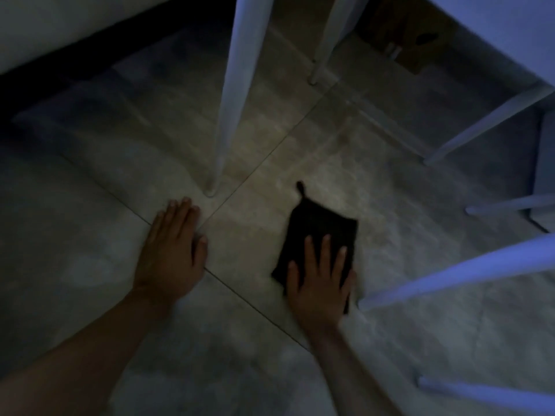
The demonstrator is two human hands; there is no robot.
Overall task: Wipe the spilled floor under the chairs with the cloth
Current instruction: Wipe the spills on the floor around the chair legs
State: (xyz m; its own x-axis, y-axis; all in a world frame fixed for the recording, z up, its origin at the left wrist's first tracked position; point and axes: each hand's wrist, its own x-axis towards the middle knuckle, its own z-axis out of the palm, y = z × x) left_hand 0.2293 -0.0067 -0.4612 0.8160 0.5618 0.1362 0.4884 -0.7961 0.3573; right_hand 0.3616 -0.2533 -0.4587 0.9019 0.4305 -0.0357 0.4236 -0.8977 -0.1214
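A dark folded cloth with a small hanging loop lies flat on the grey tiled floor. My right hand presses palm-down on its near half, fingers spread. Flat on the bare tile to the left rests my left hand, holding nothing, just in front of a white chair leg. The scene is dim and blurred; no spill can be made out.
More white chair legs stand around: one behind, several slanting in from the right. A dark gap under a pale piece of furniture runs along the upper left. A brown object sits far back.
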